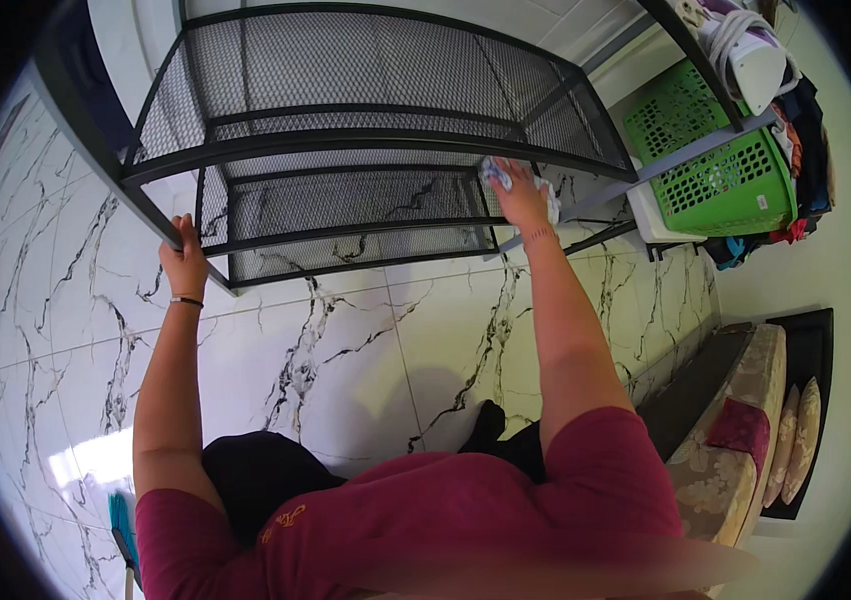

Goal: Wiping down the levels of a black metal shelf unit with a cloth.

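Note:
A metal rack [380, 142] with black wire-mesh shelves and grey posts stands in front of me. My left hand [184, 251] is closed around its left post, beside the lower mesh shelf [350, 202]. At the right end of that lower shelf, my right hand [521, 196] presses a crumpled white and blue cloth [497, 174] near the shelf's side frame. Part of the cloth is hidden under my palm and fingers.
To the right, a green laundry basket [725, 184] holds clothes, with a white and purple clothes iron [752, 64] and its cord close by. A floral-covered bed or sofa [710, 510] stands lower right. A teal-bristled broom [119, 517] is lower left. The floor is marbled tile.

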### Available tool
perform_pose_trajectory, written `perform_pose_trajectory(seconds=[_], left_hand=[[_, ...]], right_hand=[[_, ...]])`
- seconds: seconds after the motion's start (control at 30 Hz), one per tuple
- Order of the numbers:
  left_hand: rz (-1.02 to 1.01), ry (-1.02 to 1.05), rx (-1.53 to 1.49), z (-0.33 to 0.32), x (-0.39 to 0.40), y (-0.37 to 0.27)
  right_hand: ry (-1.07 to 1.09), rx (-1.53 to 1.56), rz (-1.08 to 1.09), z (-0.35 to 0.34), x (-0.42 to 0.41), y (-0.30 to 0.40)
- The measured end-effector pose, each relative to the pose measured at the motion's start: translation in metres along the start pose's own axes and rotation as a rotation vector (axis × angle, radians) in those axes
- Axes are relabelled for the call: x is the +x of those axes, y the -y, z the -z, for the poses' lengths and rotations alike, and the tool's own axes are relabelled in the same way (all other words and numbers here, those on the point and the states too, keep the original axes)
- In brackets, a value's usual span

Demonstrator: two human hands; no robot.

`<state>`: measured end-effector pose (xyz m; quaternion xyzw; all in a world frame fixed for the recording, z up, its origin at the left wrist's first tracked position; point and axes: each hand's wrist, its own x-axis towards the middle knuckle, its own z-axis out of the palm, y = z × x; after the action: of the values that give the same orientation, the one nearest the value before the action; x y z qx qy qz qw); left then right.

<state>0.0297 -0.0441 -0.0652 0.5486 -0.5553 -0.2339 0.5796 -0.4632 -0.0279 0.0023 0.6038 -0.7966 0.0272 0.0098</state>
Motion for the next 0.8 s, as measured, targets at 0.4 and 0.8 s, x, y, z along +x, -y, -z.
perform_pose_trajectory(seconds=[0.4, 0.8], left_hand=[[-0.023, -0.013, -0.074, -0.005, 0.003, 0.009], [0.007, -0.003, -0.113, -0.01, 0.004, 0.001]], right_hand=[[-0.001, 0.012, -0.066, -0.002, -0.027, 0.025], [-0.339, 0.23, 0.843, -0.016, -0.116, 0.239]])
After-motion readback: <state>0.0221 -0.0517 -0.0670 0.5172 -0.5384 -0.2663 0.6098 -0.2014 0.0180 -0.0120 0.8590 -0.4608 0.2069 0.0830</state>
